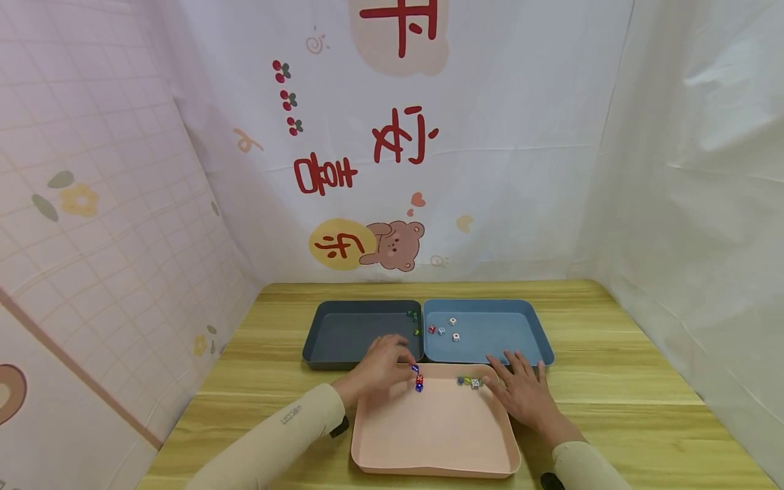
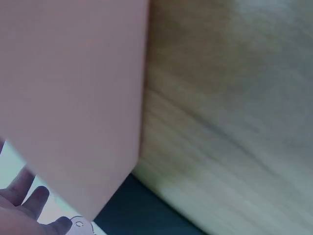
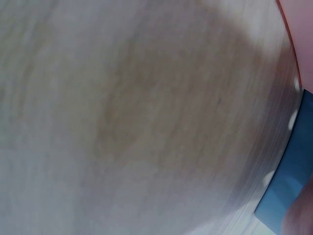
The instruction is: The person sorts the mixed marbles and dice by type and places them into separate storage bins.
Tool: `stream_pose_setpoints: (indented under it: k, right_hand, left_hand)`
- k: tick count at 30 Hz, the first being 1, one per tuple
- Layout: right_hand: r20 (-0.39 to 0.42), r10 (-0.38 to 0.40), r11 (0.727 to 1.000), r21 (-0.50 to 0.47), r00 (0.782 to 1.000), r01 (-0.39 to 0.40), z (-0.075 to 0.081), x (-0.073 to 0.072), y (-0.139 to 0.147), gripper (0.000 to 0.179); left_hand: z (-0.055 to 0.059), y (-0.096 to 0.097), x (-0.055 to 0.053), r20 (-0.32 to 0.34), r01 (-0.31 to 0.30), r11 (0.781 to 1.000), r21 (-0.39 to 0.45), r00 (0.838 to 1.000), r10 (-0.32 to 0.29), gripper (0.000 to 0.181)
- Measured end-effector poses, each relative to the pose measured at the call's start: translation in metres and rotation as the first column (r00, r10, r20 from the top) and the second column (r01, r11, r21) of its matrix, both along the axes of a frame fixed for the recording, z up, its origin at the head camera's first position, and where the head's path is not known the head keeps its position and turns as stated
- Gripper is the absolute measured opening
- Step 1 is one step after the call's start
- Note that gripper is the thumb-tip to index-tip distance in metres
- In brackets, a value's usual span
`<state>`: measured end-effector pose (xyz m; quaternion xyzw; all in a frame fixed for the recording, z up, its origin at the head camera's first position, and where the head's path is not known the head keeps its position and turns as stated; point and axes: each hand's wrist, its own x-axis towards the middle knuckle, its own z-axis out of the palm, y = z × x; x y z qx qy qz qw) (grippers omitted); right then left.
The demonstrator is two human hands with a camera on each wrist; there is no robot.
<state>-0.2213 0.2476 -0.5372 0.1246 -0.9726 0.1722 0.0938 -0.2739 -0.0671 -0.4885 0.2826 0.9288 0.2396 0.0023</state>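
Observation:
At the back left of the pink tray, my left hand pinches a small blue die at its fingertips. Just below that die in the head view are a red die and another blue die, close together. My right hand spreads its fingers over the tray's back right corner, with nothing gripped. By its thumb lie a white die and a few marbles. The left wrist view shows some fingers of the left hand at its lower left.
Behind the pink tray stand a dark tray and a blue tray, side by side. Several small green pieces lie in the dark one. White dice and a red die lie in the blue one. The wooden table meets fabric walls.

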Motion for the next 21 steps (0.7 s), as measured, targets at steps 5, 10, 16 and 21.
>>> stream_pose_setpoints:
  k: [5, 10, 16, 21]
  right_hand:
    - [-0.012, 0.004, 1.000, -0.006, 1.000, -0.004, 0.002, 0.001, -0.001, 0.057]
    - [-0.050, 0.019, 1.000, -0.022, 0.999, -0.020, -0.006, -0.002, 0.001, 0.057]
    - [-0.049, 0.024, 0.999, -0.024, 0.999, -0.025, -0.009, -0.004, 0.002, 0.059]
    - [-0.065, 0.018, 1.000, -0.015, 0.998, -0.019, -0.003, -0.001, 0.001, 0.055]
  left_hand:
    - [0.007, 0.006, -0.003, 0.009, -0.010, 1.000, 0.019, 1.000, 0.010, 0.009]
    - [0.014, 0.013, -0.007, 0.016, -0.011, 1.000, 0.014, 1.000, 0.011, 0.010]
    - [0.020, 0.019, -0.013, -0.016, -0.027, 1.000, -0.008, 1.000, 0.027, 0.011]
    - [0.024, 0.024, -0.016, -0.039, -0.040, 0.999, -0.022, 0.998, 0.039, 0.010]
